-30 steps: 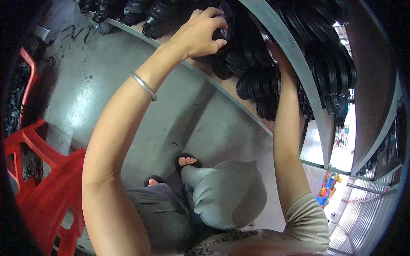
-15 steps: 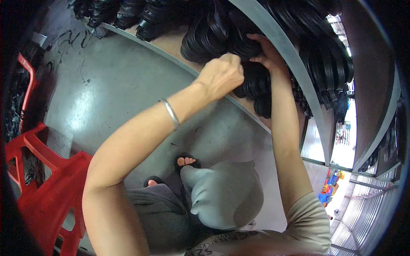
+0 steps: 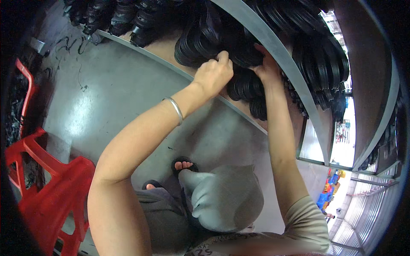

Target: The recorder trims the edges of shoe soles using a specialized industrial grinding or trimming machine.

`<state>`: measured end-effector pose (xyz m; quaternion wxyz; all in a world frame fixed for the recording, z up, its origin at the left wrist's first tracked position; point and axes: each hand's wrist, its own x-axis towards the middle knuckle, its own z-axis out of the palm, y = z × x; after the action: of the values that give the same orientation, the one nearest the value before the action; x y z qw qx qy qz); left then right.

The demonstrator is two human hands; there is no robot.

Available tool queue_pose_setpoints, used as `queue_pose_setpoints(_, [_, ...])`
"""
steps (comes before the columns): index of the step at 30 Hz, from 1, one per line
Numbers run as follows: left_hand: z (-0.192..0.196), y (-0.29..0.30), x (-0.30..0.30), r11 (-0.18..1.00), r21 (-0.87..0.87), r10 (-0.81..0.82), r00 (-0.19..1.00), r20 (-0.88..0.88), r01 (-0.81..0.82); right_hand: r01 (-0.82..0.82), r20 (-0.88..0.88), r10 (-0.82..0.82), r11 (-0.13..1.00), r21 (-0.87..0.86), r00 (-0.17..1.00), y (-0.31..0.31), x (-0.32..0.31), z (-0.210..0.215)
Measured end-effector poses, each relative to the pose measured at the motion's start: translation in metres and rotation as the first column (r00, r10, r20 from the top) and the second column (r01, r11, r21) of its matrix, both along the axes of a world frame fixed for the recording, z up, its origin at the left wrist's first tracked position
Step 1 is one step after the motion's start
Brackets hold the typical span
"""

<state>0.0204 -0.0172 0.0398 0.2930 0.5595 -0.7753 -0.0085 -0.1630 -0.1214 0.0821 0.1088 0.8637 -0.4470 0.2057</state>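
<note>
Black, glossy, curved rubber-like pieces lie nested in stacks (image 3: 192, 49) on a shelf (image 3: 164, 45) in front of me. My left hand (image 3: 213, 74) is at the shelf's front edge, against the stacks, with its fingers curled in. What its fingertips hold, if anything, is hidden behind the hand. Farther right, my right hand (image 3: 269, 66) reaches in under a grey metal bar and curls round the side of a bundle of the black curved pieces (image 3: 245, 54). Part of its fingers is in shadow. Another stack of the pieces (image 3: 245, 87) sits just below, between my hands.
The grey metal bar (image 3: 273, 38) arches across the shelf above my right forearm. More black pieces (image 3: 320, 64) hang beyond it. A red plastic chair (image 3: 55, 187) stands at my left, on a grey floor (image 3: 106, 85) with black scraps. My feet in dark sandals (image 3: 184, 165) are below.
The view has shifted a little. My left hand has turned slightly and moved a little left, with a finger now raised at its top. My right hand stays at the bundle.
</note>
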Motion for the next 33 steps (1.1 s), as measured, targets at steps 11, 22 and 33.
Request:
queue_pose_setpoints(11, [0.000,-0.009,0.022,0.957,-0.277,-0.085,0.996,0.011,0.084,-0.532,0.820,-0.572,0.689,0.493,0.019,0.004,0.011,-0.006])
queue_pose_setpoints(22, [0.061,0.003,0.041,0.987,-0.157,-0.051,0.996,-0.076,0.038,-0.510,0.781,-0.591,0.618,0.599,0.201,0.002,0.044,-0.017])
queue_pose_setpoints(33, [0.024,-0.035,0.064,0.978,-0.164,0.158,0.974,0.160,-0.132,-0.502,0.745,-0.667,0.643,0.578,0.002,0.021,0.075,-0.008])
